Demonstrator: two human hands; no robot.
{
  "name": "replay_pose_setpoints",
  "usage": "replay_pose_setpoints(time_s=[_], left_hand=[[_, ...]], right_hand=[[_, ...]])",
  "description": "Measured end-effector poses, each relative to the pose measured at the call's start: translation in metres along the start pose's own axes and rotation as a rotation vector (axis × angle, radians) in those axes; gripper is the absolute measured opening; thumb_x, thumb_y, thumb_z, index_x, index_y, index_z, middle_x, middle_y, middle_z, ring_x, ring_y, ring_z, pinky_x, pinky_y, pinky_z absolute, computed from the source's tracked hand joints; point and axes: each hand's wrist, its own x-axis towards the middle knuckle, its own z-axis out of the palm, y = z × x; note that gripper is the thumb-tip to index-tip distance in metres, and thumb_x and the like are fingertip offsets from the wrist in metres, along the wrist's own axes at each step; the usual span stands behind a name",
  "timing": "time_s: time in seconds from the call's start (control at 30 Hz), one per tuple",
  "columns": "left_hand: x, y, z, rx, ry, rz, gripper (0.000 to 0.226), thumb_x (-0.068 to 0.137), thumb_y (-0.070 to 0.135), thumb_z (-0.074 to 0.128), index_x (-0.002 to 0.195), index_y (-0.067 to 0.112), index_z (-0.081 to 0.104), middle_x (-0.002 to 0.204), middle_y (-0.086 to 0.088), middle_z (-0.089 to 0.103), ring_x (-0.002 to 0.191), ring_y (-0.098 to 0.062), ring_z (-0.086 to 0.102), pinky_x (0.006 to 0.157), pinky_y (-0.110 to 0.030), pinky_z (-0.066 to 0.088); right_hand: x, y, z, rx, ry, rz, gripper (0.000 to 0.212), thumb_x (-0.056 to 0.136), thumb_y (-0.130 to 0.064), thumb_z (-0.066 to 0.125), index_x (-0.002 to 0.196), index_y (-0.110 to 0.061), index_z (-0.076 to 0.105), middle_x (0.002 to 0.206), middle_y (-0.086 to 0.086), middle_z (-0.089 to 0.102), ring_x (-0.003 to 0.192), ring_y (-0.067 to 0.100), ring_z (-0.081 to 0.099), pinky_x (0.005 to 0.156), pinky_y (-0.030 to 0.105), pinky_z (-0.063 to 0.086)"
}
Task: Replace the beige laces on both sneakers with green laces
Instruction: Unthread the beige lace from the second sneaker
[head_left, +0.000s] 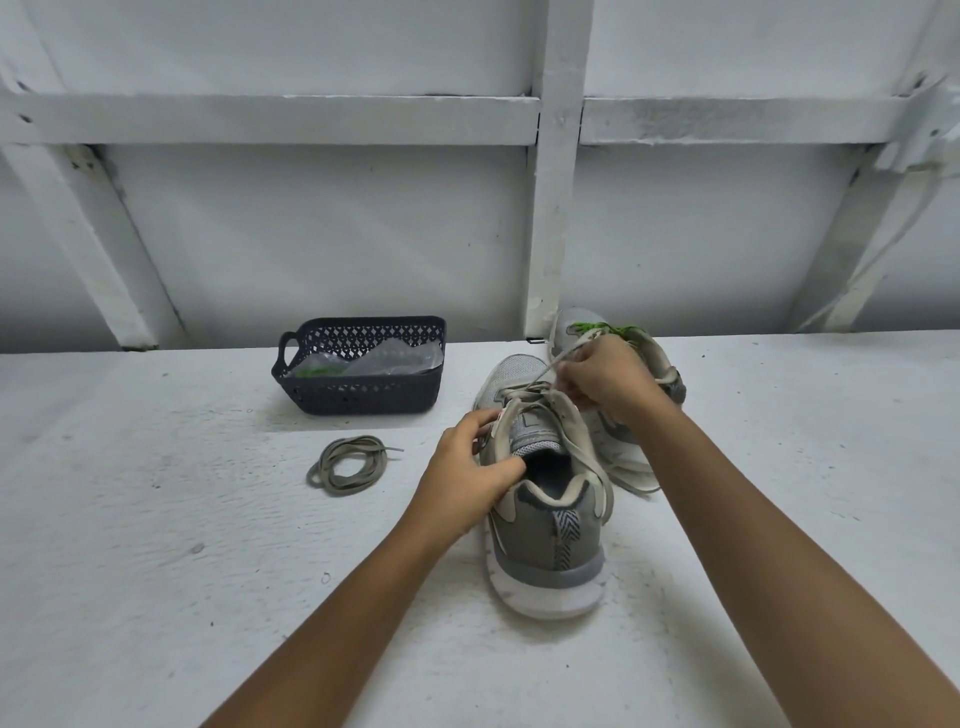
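Beyond my left hand (467, 467), the dark blue perforated plastic basket (363, 397) holds a clear plastic bag (395, 358) and green laces (317, 371). The grey mesh sneaker (545, 525) points toe-away, heel toward me; my left hand grips its collar, and my right hand (608, 379) pinches its beige lace (543, 378).

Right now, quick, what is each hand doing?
Left hand: closed, gripping the near gray sneaker by its collar.
Right hand: closed, pinching that sneaker's beige lace.
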Motion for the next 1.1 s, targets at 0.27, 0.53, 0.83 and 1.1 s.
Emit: replay_pose_setpoints(time_s=[0.27,0.53,0.83,1.1], left_hand=[[0.000,-0.001,0.000,-0.003,0.002,0.011,0.054,0.064,0.031,0.061,0.116,0.038,0.049,0.123,0.003,0.056,0.108,-0.005,0.055,0.094,-0.027,0.047],[0.007,-0.001,-0.008,0.095,-0.048,0.036,0.042,0.083,0.042,0.066,0.121,0.029,0.055,0.119,0.007,0.057,0.109,-0.004,0.054,0.090,-0.024,0.044],[0.055,0.014,-0.016,0.318,-0.066,0.058,0.026,0.097,0.019,0.049,0.116,0.017,0.067,0.109,-0.001,0.069,0.088,-0.009,0.057,0.077,-0.021,0.041],[0.074,0.011,-0.016,0.269,-0.067,0.127,0.010,0.088,0.013,0.063,0.090,0.017,0.071,0.074,0.005,0.064,0.051,0.005,0.051,0.055,-0.013,0.040]], right_hand=[[0.001,-0.005,-0.018,0.077,0.373,-0.139,0.039,0.091,-0.007,0.048,0.053,-0.012,0.053,0.054,0.011,0.063,0.050,0.021,0.064,0.049,0.026,0.054],[-0.047,0.018,-0.002,-0.235,0.130,-0.253,0.041,0.093,-0.044,0.050,0.067,-0.014,0.057,0.059,-0.004,0.058,0.057,0.008,0.054,0.051,0.024,0.034],[-0.065,0.037,0.017,0.030,0.170,-0.231,0.026,0.090,-0.037,0.057,0.102,-0.018,0.069,0.091,-0.008,0.064,0.082,-0.001,0.056,0.068,0.010,0.039],[-0.065,0.042,0.018,0.081,0.153,-0.231,0.015,0.089,-0.037,0.058,0.092,-0.024,0.066,0.088,-0.011,0.065,0.082,-0.005,0.057,0.070,0.012,0.040]])
